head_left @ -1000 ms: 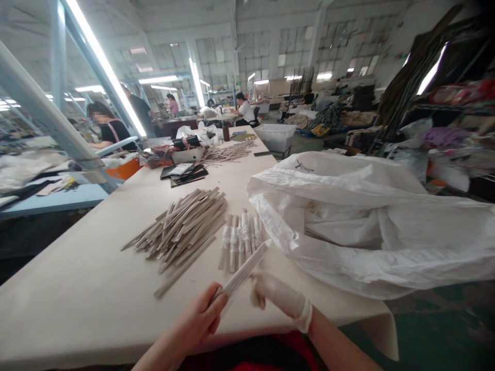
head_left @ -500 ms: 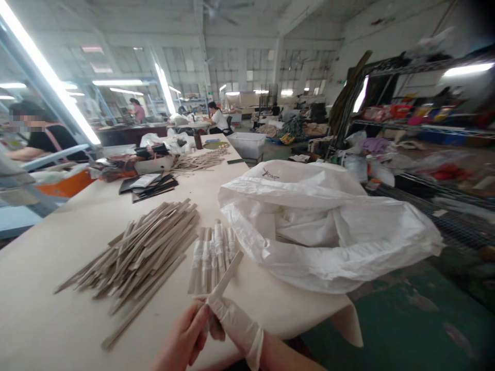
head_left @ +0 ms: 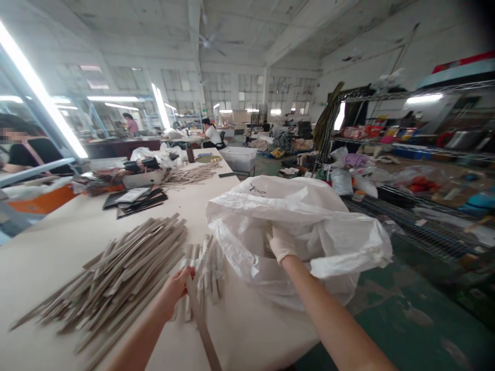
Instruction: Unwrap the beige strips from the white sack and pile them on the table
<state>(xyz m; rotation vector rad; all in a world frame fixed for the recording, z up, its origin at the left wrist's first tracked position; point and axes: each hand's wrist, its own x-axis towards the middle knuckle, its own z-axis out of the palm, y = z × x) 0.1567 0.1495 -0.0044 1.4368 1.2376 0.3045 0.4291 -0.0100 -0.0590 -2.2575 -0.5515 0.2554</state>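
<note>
My bare left hand [head_left: 178, 287] is closed on a flat grey-beige strip [head_left: 201, 322], which slants down toward the table's near edge. Beside and beyond it lies a row of similar strips wrapped in clear plastic [head_left: 211, 268]. To its left is a large loose pile of bare strips [head_left: 127, 273]. My right hand [head_left: 281, 244], in a pale glove, reaches into the mouth of a big white woven bag [head_left: 232, 226]. Its fingers look stretched out, with the tips partly lost against the bag's inside; nothing shows in them.
Dark flat pieces [head_left: 135, 200] and more thin strips [head_left: 189, 174] lie farther back on the pale-topped table [head_left: 46, 247]. Wire shelving [head_left: 386, 206] loaded with goods stands to the right. Other people sit or stand in the background; a white bin [head_left: 238, 158] is beyond the table.
My hands were together over a strip at the table's near edge. My right hand has moved away into the bag; my left has gone left and forward, keeping a strip. The view has shifted.
</note>
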